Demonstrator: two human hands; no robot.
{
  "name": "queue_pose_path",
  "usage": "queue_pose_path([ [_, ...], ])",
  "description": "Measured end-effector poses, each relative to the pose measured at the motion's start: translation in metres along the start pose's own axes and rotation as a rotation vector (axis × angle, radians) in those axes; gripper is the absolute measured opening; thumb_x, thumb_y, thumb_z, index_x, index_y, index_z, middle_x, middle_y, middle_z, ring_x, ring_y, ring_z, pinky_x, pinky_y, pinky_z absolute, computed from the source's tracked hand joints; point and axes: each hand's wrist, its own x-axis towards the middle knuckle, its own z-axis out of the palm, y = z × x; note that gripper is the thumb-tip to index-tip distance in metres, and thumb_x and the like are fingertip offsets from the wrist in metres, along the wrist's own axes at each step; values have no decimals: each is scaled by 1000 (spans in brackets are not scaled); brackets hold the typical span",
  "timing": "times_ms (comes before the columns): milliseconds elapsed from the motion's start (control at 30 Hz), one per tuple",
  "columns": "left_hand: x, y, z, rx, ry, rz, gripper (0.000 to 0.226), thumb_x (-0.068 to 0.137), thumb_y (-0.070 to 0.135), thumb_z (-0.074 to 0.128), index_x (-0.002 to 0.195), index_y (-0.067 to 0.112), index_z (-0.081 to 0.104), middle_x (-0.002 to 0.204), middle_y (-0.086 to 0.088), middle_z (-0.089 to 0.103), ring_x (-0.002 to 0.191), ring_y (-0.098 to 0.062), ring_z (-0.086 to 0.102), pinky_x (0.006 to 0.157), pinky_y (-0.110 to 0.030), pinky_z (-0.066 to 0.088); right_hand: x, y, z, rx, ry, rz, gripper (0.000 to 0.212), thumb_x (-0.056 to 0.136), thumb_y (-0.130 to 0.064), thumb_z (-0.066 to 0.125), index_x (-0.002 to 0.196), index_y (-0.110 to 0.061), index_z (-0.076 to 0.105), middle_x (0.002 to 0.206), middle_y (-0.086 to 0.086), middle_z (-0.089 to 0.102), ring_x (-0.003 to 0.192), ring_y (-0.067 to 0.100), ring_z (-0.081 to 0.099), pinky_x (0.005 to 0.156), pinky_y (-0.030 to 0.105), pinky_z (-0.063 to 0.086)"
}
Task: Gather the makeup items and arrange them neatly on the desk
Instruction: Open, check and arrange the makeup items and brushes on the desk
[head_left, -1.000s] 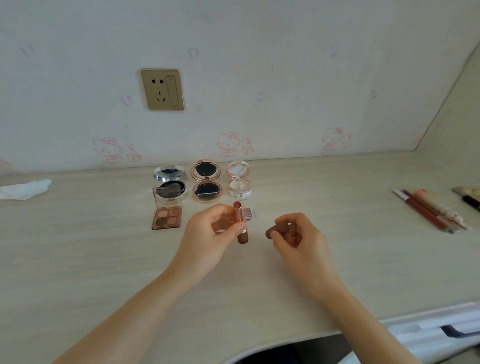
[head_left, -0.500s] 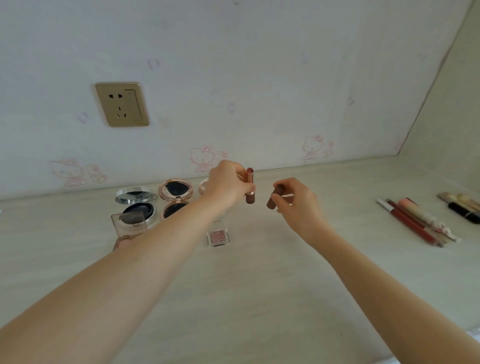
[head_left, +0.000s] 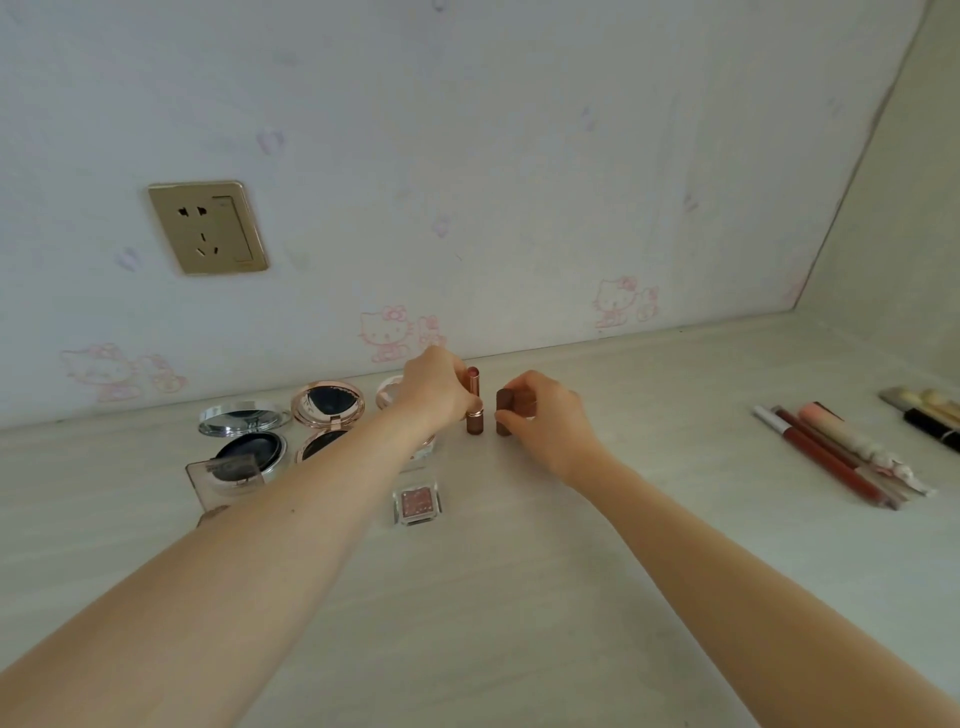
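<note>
Your left hand (head_left: 434, 387) grips the open lipstick (head_left: 473, 401), upright w/ its base on the tabletop (head_left: 519, 597) near the back wall. Your right hand (head_left: 545, 415) pinches the brown lipstick cap (head_left: 503, 413), standing just beside it, apart. Left of them sit a silver compact (head_left: 243, 434) & a rose-gold compact (head_left: 326, 415), both open. A small square eyeshadow pan (head_left: 418, 503) lies nearer you. Lip pencils (head_left: 831, 457) lie well apart at right.

Both arms are stretched forward. The left hand (head_left: 434, 387) is curled around something; the right hand (head_left: 545, 415) is likewise curled.
</note>
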Motion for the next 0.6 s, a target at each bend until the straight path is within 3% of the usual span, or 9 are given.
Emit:
queue_pose_path([
  [67,0,-1,1,19,23,-5,12,72,2,73,84,1,70,88,-15,72,86,-28,70,79,-38,57,2,0,3,-2,-10,-1,21,79,-3,63,93,-18,60,83,-5,65,76,10,65,62,11,46],
  [133,0,-1,1,45,41,-8,11,74,2,71,85,3,70,88,-14,72,87,-27,69,66,-30,50,5,0,5,-28,-20,-2,26,79,0,64,98,-17,59,83,-8,61,76,8,61,62,9,44],
  [267,-2,1,1,65,61,-4,14,77,6,69,91,6,71,90,-10,72,84,-22,65,49,-19,34,11,-1,11,-62,-20,-21,25,79,0,64,98,-15,60,89,1,66,86,17,63,74,20,49],
  [400,-3,1,2,100,99,1,18,76,8,71,94,8,70,93,-8,71,78,-17,55,47,-19,27,17,-1,15,-76,-30,-33,25,80,0,65,100,-14,60,93,4,66,89,18,63,76,21,48],
  [500,-3,-2,3,112,100,1,18,76,8,70,93,8,70,94,-7,72,78,-17,54,48,-18,27,20,-1,17,-94,-18,-33,26,79,-2,66,101,-15,60,93,4,67,88,17,63,73,18,45],
  [600,-3,-4,4,117,96,-2,17,75,10,72,91,11,70,94,-5,72,82,-17,57,50,-17,25,21,-1,17,-126,-6,-56,25,78,-1,63,96,-18,60,90,3,69,86,18,63,77,23,50],
])
